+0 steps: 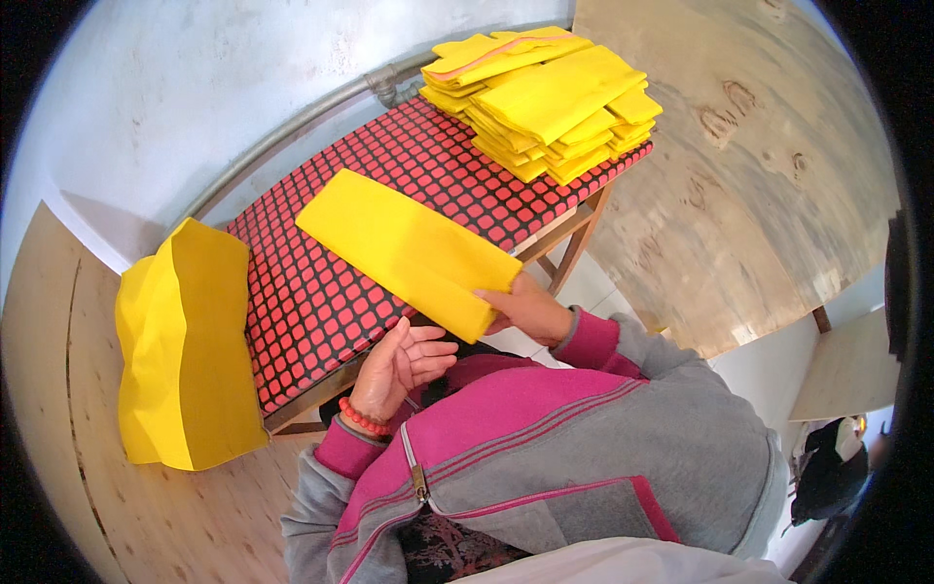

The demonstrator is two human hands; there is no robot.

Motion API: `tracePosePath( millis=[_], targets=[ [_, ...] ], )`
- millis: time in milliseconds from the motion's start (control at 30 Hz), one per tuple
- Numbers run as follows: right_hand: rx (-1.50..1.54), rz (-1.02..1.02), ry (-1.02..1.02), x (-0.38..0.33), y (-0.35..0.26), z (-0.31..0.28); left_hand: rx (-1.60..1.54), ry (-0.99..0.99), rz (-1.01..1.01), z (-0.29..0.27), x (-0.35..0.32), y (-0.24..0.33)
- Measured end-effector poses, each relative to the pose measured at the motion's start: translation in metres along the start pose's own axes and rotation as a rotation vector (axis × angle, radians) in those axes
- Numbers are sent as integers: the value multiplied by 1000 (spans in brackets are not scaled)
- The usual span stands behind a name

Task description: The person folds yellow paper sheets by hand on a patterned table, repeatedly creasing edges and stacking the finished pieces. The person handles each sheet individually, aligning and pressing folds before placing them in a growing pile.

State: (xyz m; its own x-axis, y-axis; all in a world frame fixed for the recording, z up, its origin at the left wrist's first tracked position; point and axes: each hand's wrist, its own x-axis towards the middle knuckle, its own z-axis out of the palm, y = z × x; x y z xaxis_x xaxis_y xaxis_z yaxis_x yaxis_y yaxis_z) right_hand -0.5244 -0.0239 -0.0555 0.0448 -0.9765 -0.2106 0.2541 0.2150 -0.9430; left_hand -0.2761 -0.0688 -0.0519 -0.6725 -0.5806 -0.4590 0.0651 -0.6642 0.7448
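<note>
My right hand (pixel 528 305) grips the near right end of a folded yellow cloth piece (pixel 404 248), thumb on top. That flat, long piece slants over the red-and-black patterned table top (pixel 321 321), its far end toward the wall. Just below its near edge, my left hand (pixel 399 368) holds nothing, palm turned up and fingers loosely spread. A red bead bracelet (pixel 364 419) circles the left wrist. Another yellow cloth piece (pixel 199 341), opened out and creased, hangs over the table's left end.
Folded yellow pieces (pixel 555 92) are piled at the table's far right end. A grey pipe (pixel 282 131) runs along the white wall behind. A large wooden board (pixel 739 175) stands at the right. Dark items (pixel 832 472) lie at the far right.
</note>
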Motion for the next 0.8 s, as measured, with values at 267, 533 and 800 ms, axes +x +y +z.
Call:
tracePosePath(
  millis=[267, 533, 800],
  targets=[
    [-812, -639, 172, -18, -38, -48, 17, -78, 29, 11, 18, 7],
    [-319, -567, 70, 4, -106, -55, 50, -132, 152, 0, 5, 14],
    [59, -684, 190, 18, -198, -140, 33, -195, 268, -8, 6, 39]
  ],
)
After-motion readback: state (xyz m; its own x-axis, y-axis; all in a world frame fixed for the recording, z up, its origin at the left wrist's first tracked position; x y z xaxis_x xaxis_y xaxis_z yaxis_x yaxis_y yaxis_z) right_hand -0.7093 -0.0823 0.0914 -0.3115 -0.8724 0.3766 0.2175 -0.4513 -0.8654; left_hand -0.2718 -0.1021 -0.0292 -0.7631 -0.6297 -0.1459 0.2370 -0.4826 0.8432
